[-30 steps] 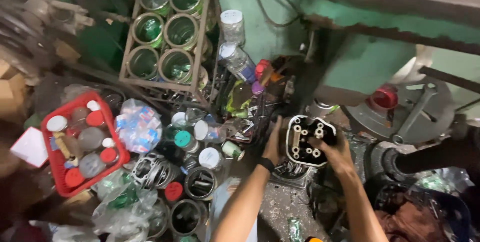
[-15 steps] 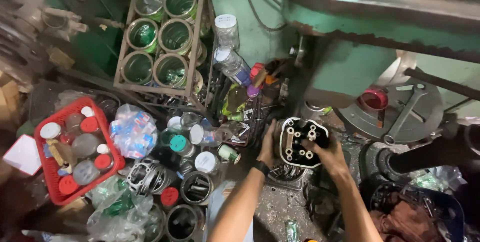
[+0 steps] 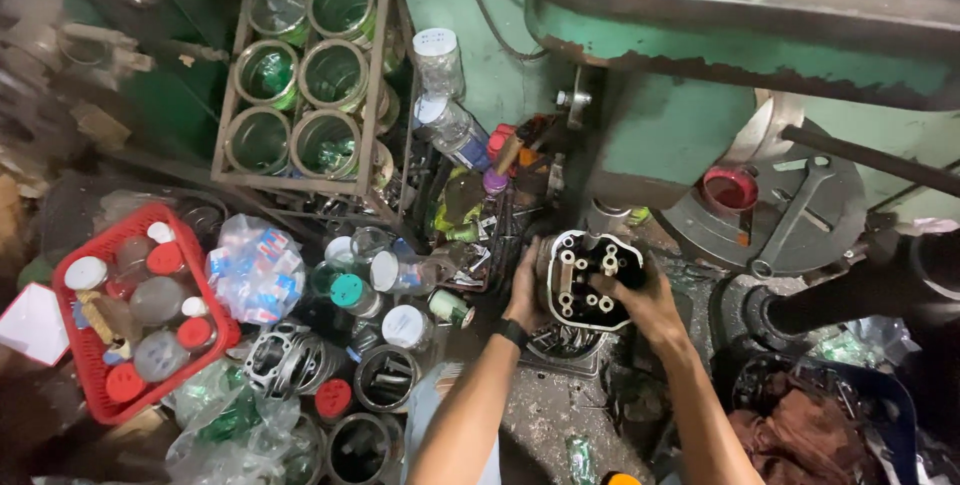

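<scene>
A dark, greasy engine cylinder head (image 3: pixel 585 280) with pale valve parts on its face sits at the foot of a green machine. My left hand (image 3: pixel 523 290) grips its left side, a black band on the wrist. My right hand (image 3: pixel 645 303) holds its right and lower edge. Under the head lies another finned metal part (image 3: pixel 560 345), partly hidden.
Left of my hands stand several jars and bottles (image 3: pixel 385 280), a red basket (image 3: pixel 215 330) of capped containers and a metal rack (image 3: pixel 385 75) of open tins. A grey disc with a spanner (image 3: pixel 800 210) lies at right. A blue tub (image 3: pixel 900 415) holds a brown rag.
The view has shifted, so everything sits a little further left in frame. Both hands keep their hold on the cylinder head, which stays in about the same place.
</scene>
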